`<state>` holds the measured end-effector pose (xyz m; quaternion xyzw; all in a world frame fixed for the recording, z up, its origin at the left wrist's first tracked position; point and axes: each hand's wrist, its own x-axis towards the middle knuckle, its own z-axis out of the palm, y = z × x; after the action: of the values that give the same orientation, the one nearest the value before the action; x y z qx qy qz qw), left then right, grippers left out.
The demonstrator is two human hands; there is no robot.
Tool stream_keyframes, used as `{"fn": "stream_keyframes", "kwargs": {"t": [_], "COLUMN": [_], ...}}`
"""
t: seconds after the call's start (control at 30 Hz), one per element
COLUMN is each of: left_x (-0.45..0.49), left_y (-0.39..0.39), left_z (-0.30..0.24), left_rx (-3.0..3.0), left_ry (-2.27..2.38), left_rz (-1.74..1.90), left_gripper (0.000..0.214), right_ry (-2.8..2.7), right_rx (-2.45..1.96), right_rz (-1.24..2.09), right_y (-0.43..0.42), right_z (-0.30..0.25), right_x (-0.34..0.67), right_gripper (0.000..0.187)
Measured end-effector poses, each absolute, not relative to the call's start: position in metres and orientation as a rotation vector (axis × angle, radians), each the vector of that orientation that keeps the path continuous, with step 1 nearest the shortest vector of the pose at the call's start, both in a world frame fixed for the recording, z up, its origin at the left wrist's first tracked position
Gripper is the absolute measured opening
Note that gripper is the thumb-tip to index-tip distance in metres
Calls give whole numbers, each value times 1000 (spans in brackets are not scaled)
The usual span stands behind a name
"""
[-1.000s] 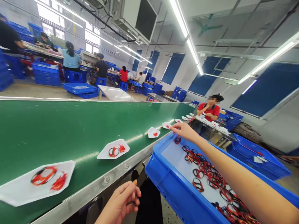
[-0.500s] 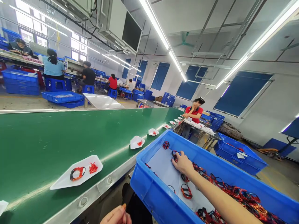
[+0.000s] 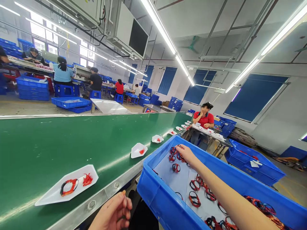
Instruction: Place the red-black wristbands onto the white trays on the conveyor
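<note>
My right hand [image 3: 184, 153] reaches into the far end of a blue plastic bin [image 3: 153, 191], its fingers bent and pinched on a red-and-black wire coil [image 3: 179, 156] that they partly cover. Close beside it on the pale lining lie more such coils [image 3: 176, 168]. Left of the bin, near the conveyor's metal edge, is my left hand [image 3: 112, 210]; its fingers are loosely curled and apart, with a small orange spot at the thumb tip and no object visible in it. A white tray [image 3: 51, 194] on the belt carries one wire coil [image 3: 69, 187] and a bunch of short red pieces [image 3: 87, 179].
The green conveyor belt [image 3: 59, 143] runs along the left with several white trays [image 3: 138, 150] in a line. A co-worker in red [image 3: 203, 119] sits beyond the bin at a side table. Another blue bin [image 3: 254, 163] stands at right. Several people work in the background.
My right hand has moved toward the bin's far corner, and several coils now lie spread there. My left hand has risen and its fingers have loosened. The nearest trays have shifted down-left.
</note>
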<state>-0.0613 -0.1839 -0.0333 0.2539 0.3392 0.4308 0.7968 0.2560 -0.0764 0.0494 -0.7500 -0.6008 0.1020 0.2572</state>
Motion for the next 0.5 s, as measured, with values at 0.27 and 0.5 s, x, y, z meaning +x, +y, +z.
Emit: {"fn": "stream_keyframes", "kwargs": {"t": [0.27,0.5], "left_x": [-57,-59], "left_y": [-183,-198], "left_z": [25,34], "left_rx": [374,97], "left_ry": [480,492], "left_rz": [944,1056], "left_gripper": [30,41], "right_ry": [-1908,-2632], "right_rx": [-1410,-860], "right_rz": [368,-320], "right_y": [-142,-181], "right_z": [113,70], "right_x": [122,50], "right_gripper": [21,27]}}
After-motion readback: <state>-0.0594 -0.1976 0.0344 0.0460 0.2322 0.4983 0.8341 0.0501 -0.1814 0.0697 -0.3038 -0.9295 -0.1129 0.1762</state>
